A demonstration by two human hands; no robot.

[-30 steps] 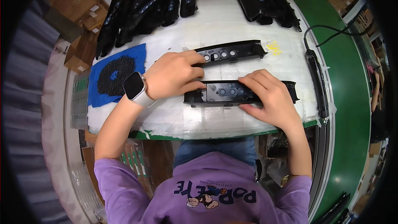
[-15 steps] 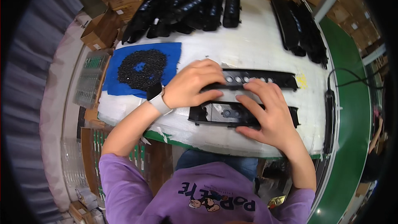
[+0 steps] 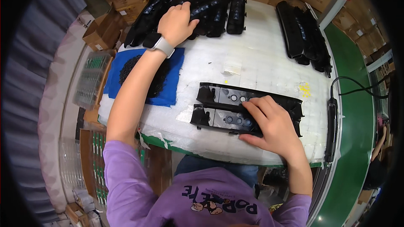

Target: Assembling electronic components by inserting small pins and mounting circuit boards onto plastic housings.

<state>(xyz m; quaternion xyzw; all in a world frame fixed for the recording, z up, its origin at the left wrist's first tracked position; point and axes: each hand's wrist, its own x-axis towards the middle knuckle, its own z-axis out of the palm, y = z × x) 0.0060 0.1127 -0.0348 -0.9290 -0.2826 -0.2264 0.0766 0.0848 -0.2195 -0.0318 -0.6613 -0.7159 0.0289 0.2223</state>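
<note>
Two long black plastic housings lie side by side near the table's front edge, the far housing close against the near housing. Round lens-like spots show in both. My right hand spans the near housing, thumb at its front edge and fingertips at its back edge by the far one, covering their middles. My left hand, with a watch on the wrist, reaches over a pile of similar black housings at the back left. Its thumb stands apart from the fingers, and nothing shows held in it.
A blue cloth bearing many small black pieces lies under my left forearm. More black housings lie back right. Small yellow bits dot the white tabletop. A black bar-shaped tool with a cable lies along the right edge.
My left hand has left the far housing and moved back to the pile. The far housing now sits nearer, against the near one. My right hand remains at the near housing.
</note>
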